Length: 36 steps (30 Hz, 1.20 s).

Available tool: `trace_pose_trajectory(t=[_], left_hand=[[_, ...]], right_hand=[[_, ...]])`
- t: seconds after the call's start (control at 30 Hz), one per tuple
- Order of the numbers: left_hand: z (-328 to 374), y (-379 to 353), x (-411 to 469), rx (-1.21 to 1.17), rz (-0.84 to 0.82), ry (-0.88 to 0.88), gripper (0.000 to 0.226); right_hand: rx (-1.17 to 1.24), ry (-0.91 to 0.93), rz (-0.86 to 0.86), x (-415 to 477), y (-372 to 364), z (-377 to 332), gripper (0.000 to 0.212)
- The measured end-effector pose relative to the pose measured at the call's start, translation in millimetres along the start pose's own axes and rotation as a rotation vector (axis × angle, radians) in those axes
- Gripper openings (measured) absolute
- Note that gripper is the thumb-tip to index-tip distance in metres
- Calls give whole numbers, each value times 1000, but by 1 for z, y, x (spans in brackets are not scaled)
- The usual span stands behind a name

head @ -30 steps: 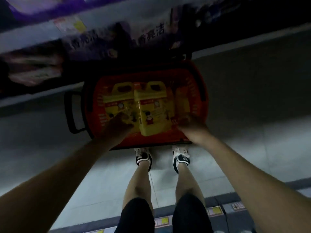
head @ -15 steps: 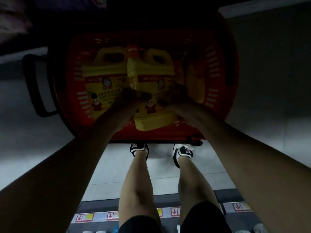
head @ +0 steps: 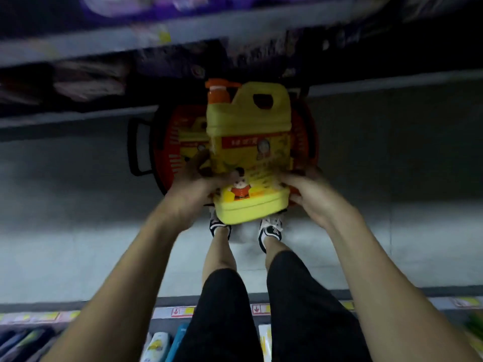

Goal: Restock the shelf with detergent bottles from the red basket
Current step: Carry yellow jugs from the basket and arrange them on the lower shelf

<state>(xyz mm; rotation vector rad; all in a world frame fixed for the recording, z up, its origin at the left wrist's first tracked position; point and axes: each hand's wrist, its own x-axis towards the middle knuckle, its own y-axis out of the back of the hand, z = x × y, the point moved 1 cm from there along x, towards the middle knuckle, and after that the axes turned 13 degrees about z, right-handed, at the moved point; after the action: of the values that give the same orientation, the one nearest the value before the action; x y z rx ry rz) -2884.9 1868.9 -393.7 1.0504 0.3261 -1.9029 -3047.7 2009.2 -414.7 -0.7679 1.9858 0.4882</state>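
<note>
Now holding one yellow bottle (head: 251,152) up in both hands, upright, label toward the camera, orange pump (head: 219,94) at its top left, carry hole at top right. Gripped low down: left hand (head: 192,190) wrapped round the lower left edge, thumb lying across the label; right hand (head: 309,195) curled round the lower right corner, thumb on the front, fingers tucked beneath the base. Held above the red basket (head: 170,155) and in front of it from this view, hiding most of its middle. Down on the grey floor (head: 392,178), that basket, close against the foot of the shelf (head: 78,45), black handle (head: 136,148) sticking out to the left. Inside, on the left, part of a second bottle (head: 192,135), same yellow, label showing. Up on the shelf, purple packs (head: 162,3), too blurred to read. Under the held bottle, two black-and-white shoes (head: 271,228) just this side of the basket, then bare legs (head: 219,254) and black shorts (head: 222,309). Along the bottom edge, a strip of price tags (head: 183,310) with blurred goods beneath.
</note>
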Motion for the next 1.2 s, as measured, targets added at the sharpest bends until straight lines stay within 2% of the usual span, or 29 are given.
trace_pose_trajectory(t=[0.07, 0.13, 0.23, 0.33, 0.57, 0.83, 0.97, 1.2], left_hand=[[32, 12, -50, -75, 15, -94, 64], [61, 29, -98, -164, 82, -167, 59], [99, 67, -163, -260, 166, -275, 57], [131, 111, -217, -301, 252, -380, 53], [153, 228, -312, -456, 456, -598, 54], [116, 421, -394, -603, 635, -781, 59], [95, 506, -428, -647, 731, -851, 93], [66, 614, -428, -777, 763, -861, 93]], right_hand=[[-30, 24, -47, -40, -5, -28, 76], [-35, 108, -133, -77, -13, -63, 72], [-47, 291, -219, -138, -41, -112, 65], [-125, 504, -276, -196, -76, -152, 71], [-389, 902, -522, -325, -198, -227, 76], [-498, 1182, -739, -463, -386, -204, 84], [-550, 1276, -841, -513, -469, -171, 78], [-734, 1413, -805, -557, -578, -143, 86]])
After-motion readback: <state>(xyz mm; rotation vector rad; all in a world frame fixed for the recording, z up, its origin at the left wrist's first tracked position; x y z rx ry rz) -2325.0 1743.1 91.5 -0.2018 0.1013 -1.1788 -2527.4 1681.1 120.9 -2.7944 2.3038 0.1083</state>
